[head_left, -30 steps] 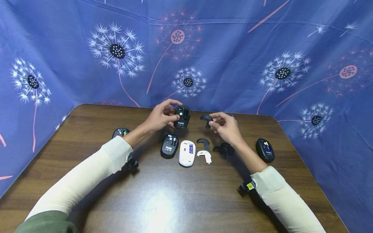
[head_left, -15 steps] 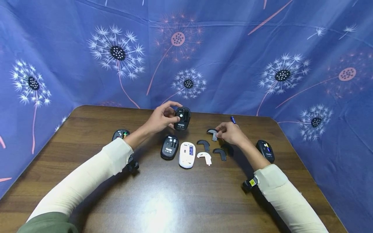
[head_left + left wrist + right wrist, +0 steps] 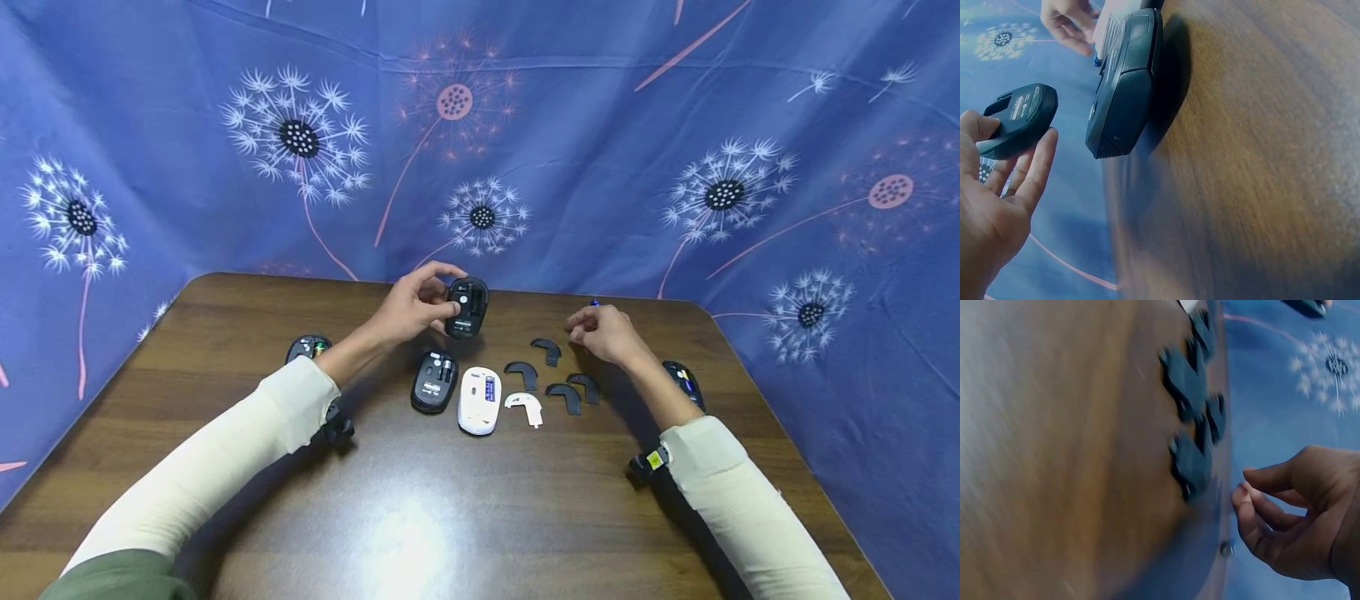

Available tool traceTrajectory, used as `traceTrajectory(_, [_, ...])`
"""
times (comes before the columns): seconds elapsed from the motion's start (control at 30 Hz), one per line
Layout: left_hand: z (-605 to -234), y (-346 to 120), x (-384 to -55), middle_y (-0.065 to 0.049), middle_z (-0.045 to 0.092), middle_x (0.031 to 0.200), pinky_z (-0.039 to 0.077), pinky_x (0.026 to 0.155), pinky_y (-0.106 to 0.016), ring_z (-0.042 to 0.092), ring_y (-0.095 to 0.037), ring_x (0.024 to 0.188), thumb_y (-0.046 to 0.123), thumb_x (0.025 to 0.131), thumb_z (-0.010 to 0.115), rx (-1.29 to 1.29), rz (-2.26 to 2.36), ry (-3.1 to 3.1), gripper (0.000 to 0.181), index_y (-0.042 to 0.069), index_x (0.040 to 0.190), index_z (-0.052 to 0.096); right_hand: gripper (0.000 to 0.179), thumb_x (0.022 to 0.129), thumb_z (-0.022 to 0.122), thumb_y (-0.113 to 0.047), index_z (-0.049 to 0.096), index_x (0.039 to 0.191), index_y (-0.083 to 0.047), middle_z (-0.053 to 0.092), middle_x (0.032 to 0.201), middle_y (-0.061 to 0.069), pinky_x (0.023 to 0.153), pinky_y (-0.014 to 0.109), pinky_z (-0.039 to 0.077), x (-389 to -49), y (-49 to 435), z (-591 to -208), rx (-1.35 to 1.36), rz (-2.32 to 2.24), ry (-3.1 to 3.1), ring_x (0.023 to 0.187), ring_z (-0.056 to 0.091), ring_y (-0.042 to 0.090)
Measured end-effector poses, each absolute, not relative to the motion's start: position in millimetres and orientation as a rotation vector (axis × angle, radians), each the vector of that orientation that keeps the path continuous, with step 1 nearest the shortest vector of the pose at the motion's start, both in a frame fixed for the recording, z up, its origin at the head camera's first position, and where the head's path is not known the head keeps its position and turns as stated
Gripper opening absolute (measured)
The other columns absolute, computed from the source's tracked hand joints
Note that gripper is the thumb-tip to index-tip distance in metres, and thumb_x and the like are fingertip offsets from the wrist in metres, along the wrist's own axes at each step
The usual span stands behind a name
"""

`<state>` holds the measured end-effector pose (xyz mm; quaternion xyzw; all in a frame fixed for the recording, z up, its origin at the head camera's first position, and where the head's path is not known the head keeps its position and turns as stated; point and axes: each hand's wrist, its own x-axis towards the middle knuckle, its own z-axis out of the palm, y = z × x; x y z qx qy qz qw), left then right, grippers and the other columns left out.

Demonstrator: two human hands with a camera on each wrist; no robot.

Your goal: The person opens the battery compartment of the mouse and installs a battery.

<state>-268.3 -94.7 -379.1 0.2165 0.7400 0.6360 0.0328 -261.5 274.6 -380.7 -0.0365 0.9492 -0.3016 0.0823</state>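
Observation:
My left hand [image 3: 412,307] holds a black computer mouse [image 3: 468,308] up above the table, underside towards me, its battery slot uncovered; the thumb lies across it. In the left wrist view, that mouse [image 3: 1025,119] sits between thumb and fingers. My right hand [image 3: 609,333] holds nothing, its fingers loosely bent, just right of a black battery cover [image 3: 547,351]. A small blue cylinder [image 3: 595,302] shows partly behind the right hand; in the right wrist view its round end [image 3: 1227,548] appears beside the fingers. Another black mouse [image 3: 433,382] and a white mouse [image 3: 479,402] lie underside up.
More black covers [image 3: 564,397] and a white cover [image 3: 525,408] lie right of the white mouse. One black mouse [image 3: 306,347] is partly behind the left forearm, another [image 3: 682,382] partly behind the right wrist. A blue patterned cloth [image 3: 480,133] hangs behind the table [image 3: 480,517].
My right hand has set the black cover down among the other covers, let it go and moved right towards the blue cylinder. The left hand keeps the mouse in nearly the same place.

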Motion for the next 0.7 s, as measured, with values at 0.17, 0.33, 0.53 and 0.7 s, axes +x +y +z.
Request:
traceTrajectory(0.17, [-379,-95,-268,-0.024,0.073,0.111,0.075,0.074,-0.050,0.078,-0.026,0.090,-0.008,0.099,0.076,0.672,1.960,2.269,0.053,0.008,0.149,0.066,0.043,0.110,0.069,-0.011,0.066,0.150,0.004,0.076,0.129,0.027,0.084,0.035,0.061,-275,300,-373,-0.033,-0.877,2.890,0.121,0.075,0.044])
traceTrajectory(0.33, [-378,-96,-267,-0.023,0.073,0.111,0.075,0.072,-0.048,0.078,-0.026,0.090,-0.008,0.099,0.077,0.651,1.973,2.258,0.053,0.009,0.148,0.066,0.055,0.110,0.068,-0.011,0.053,0.159,0.008,0.061,0.150,0.038,0.099,0.050,0.069,-291,321,-367,0.012,-0.871,2.794,0.129,0.070,0.049])
traceTrajectory(0.53, [-374,-98,-265,-0.022,0.073,0.111,0.075,0.074,-0.053,0.078,-0.025,0.090,-0.007,0.099,0.076,0.653,1.960,2.272,0.053,0.010,0.148,0.066,0.065,0.112,0.068,-0.005,0.038,0.168,0.008,0.057,0.151,0.042,0.102,0.054,0.070,-313,339,-368,-0.058,-0.877,2.657,0.121,0.072,0.047])
traceTrajectory(0.7, [-373,-98,-265,-0.022,0.073,0.109,0.074,0.073,-0.060,0.077,-0.024,0.087,-0.007,0.099,0.076,0.675,1.959,2.289,0.052,0.009,0.148,0.067,0.077,0.109,0.069,0.004,0.027,0.173,0.007,0.060,0.116,0.022,0.086,0.038,0.063,-329,350,-374,-0.218,-0.796,2.554,0.102,0.062,0.029])
